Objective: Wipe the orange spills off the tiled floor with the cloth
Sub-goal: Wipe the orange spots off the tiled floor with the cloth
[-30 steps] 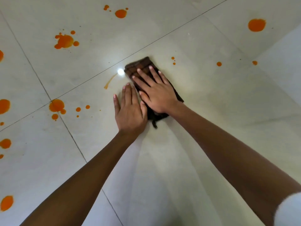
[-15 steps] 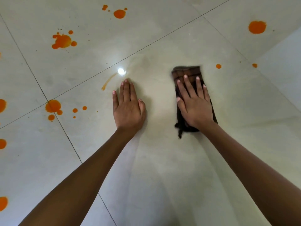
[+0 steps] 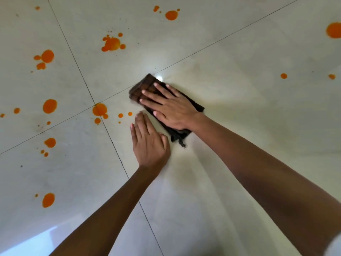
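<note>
The pale tiled floor [image 3: 258, 126] fills the view, crossed by thin dark grout lines [image 3: 79, 68] that meet to the left of the hands. Two bare forearms reach in from the bottom edge, the right one [image 3: 258, 169] from the lower right and the left one [image 3: 110, 206] from the lower centre.

The dark brown cloth [image 3: 144, 87] lies folded flat on the floor near the middle, set at a slant, with a frayed corner [image 3: 181, 143] trailing at its near end and its far end just beside a bright glare spot [image 3: 159, 78]. The right hand [image 3: 171, 108] presses down on the cloth, palm flat, its fingers [image 3: 153, 95] straight and spread wide, pointing up and to the left. The left hand [image 3: 149, 143] rests flat on the bare tile just beside the cloth, fingers straight and close together, holding nothing.

Orange spills dot the floor, mostly to the left. A splatter [image 3: 111, 43] lies beyond the cloth, a blot [image 3: 99, 109] sits on the grout crossing, and another blot [image 3: 334, 30] is cut by the right edge. Two small drops [image 3: 120, 115] lie between the crossing and the left fingertips.
</note>
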